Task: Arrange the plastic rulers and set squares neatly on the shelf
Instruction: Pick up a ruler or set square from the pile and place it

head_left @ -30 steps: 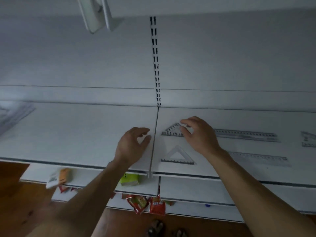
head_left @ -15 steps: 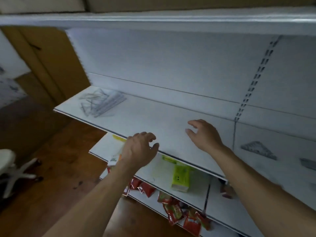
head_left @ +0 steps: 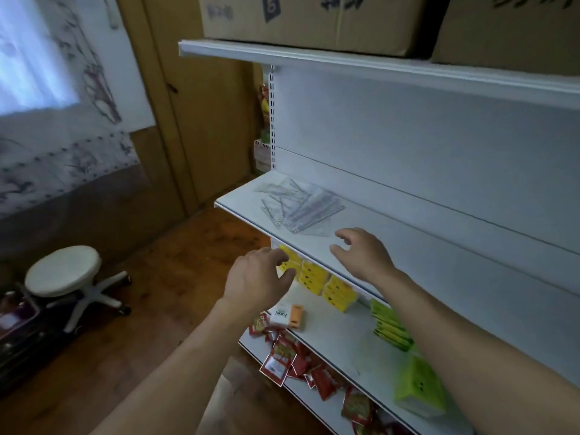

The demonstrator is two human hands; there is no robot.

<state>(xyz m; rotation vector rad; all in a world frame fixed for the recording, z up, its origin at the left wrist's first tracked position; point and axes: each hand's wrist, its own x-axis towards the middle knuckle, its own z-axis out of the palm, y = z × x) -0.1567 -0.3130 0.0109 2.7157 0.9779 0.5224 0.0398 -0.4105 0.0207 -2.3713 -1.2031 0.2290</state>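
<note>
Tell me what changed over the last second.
The view swung left: the two neat set squares and rulers are out of sight, and the loose pile of rulers and set squares at the shelf's left end now lies just ahead. Both the left hand and right hand stay empty.

Clear rulers and set squares (head_left: pixel 299 204) (jumbled) heaped on shelf (head_left: pixel 392 246).
</note>
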